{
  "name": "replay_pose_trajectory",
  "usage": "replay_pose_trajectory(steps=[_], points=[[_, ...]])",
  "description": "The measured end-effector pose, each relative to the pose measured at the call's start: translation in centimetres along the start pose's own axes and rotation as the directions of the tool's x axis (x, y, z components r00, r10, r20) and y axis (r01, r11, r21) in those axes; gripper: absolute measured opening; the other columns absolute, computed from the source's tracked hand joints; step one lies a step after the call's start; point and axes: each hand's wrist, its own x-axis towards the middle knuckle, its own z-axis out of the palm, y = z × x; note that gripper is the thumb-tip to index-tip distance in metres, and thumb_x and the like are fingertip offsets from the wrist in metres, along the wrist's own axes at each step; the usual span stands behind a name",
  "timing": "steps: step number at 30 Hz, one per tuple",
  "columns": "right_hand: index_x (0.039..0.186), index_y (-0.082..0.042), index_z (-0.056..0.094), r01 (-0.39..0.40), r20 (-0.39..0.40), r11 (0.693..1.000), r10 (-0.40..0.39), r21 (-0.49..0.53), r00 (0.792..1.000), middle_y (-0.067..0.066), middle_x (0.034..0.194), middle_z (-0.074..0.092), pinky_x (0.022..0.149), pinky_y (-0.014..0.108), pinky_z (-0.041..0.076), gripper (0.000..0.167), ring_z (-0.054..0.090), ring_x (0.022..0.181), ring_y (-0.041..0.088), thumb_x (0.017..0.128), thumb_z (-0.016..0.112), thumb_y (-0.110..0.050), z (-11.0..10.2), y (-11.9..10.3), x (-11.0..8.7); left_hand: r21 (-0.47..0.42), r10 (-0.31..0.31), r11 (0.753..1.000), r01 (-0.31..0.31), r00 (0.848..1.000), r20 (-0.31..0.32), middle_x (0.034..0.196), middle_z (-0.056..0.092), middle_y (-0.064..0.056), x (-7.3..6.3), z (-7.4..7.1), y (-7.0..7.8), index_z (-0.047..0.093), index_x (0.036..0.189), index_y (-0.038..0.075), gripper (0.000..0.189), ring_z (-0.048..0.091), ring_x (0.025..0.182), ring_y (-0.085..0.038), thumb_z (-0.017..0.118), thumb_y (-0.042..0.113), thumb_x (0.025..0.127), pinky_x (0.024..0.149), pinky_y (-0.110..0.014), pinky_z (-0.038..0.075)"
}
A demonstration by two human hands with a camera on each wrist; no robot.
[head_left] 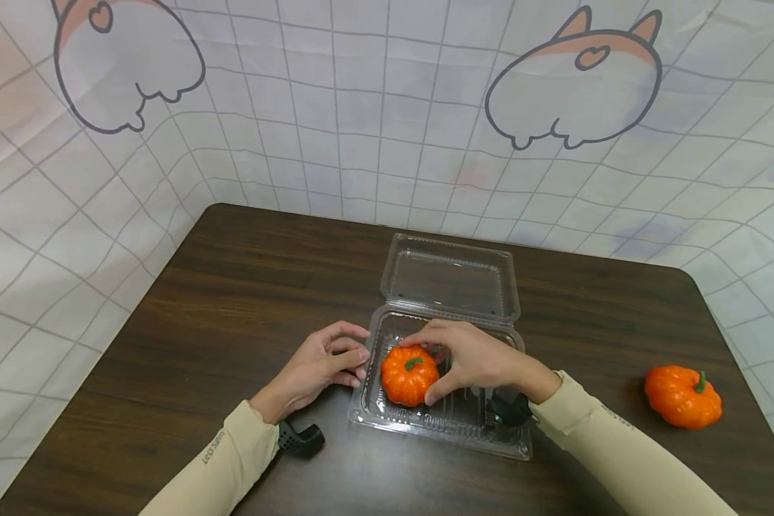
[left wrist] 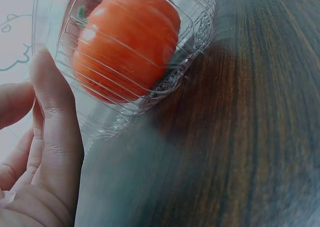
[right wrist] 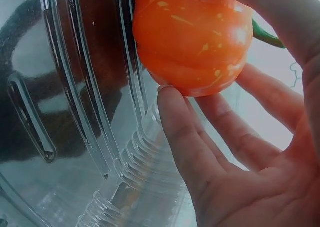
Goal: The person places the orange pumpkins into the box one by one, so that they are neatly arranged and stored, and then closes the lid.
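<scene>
A small orange pumpkin (head_left: 403,380) with a green stem sits in the left part of an open clear plastic clamshell box (head_left: 441,428). My right hand (head_left: 477,355) reaches over the box and holds the pumpkin, thumb on the near side and fingers on the far side. In the right wrist view, fingertips (right wrist: 172,104) touch the pumpkin's (right wrist: 195,42) underside. At the box's left edge my left hand (head_left: 319,365) pinches the rim between thumb (left wrist: 52,97) and fingers. Through the clear wall, the left wrist view shows the pumpkin (left wrist: 132,42).
The box's lid (head_left: 451,279) lies folded back toward the wall. A second orange pumpkin (head_left: 682,396) lies on its side at the right of the dark wooden table (head_left: 245,287). A white grid-patterned cloth (head_left: 361,107) surrounds the back and sides.
</scene>
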Motion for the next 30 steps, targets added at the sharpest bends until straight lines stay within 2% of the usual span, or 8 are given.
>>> replay_pose_trajectory(steps=[5, 14, 23, 30], points=[[0.144, -0.015, 0.06, -0.012, 0.015, 0.996, 0.01, 0.088, 1.0, 0.003, 0.132, 0.065, 0.096, 0.031, 0.061, 0.081, 0.065, 0.117, 0.02, 0.073, 0.095, -0.034, -0.1, 0.0, -0.3, 0.006, -0.003, 1.0, 0.003, 1.0, -0.001, 0.095, 0.07, -0.001, 0.0, 0.2, 0.0, 0.05, 0.137, 0.004, 0.049, 0.066, 0.073, -0.014, 0.074, 0.016, 0.096, 0.068, -0.025, 0.063], [0.144, -0.011, 0.058, -0.031, 0.021, 0.987, 0.028, 0.161, 0.999, 0.007, 0.14, 0.061, 0.098, 0.034, 0.061, 0.078, 0.065, 0.121, 0.027, 0.076, 0.094, -0.028, -0.4, -0.1, -0.8, 0.023, -0.002, 1.0, 0.003, 1.0, -0.013, 0.097, 0.07, -0.002, 0.1, 0.2, -0.2, 0.05, 0.137, 0.005, 0.047, 0.066, 0.073, -0.015, 0.073, 0.016, 0.097, 0.069, -0.026, 0.063], [0.147, -0.012, 0.055, -0.043, -0.03, 0.986, 0.048, 0.159, 0.998, 0.01, 0.148, 0.058, 0.103, 0.038, 0.058, 0.079, 0.065, 0.124, 0.031, 0.079, 0.092, -0.028, -1.7, -0.9, -2.1, 0.032, -0.004, 0.999, 0.005, 1.0, -0.023, 0.098, 0.07, -0.001, 0.1, 0.1, -0.1, 0.051, 0.137, 0.006, 0.046, 0.066, 0.074, -0.015, 0.073, 0.014, 0.097, 0.069, -0.025, 0.063], [0.145, -0.012, 0.057, -0.028, -0.123, 0.987, 0.048, 0.159, 0.991, 0.011, 0.145, 0.061, 0.103, 0.034, 0.058, 0.078, 0.066, 0.122, 0.031, 0.077, 0.093, -0.029, -2.9, -1.2, -3.6, 0.037, -0.001, 0.999, 0.002, 1.0, -0.025, 0.098, 0.071, -0.001, 0.1, 0.2, -0.1, 0.051, 0.138, 0.005, 0.049, 0.066, 0.074, -0.015, 0.075, 0.017, 0.096, 0.069, -0.025, 0.064]])
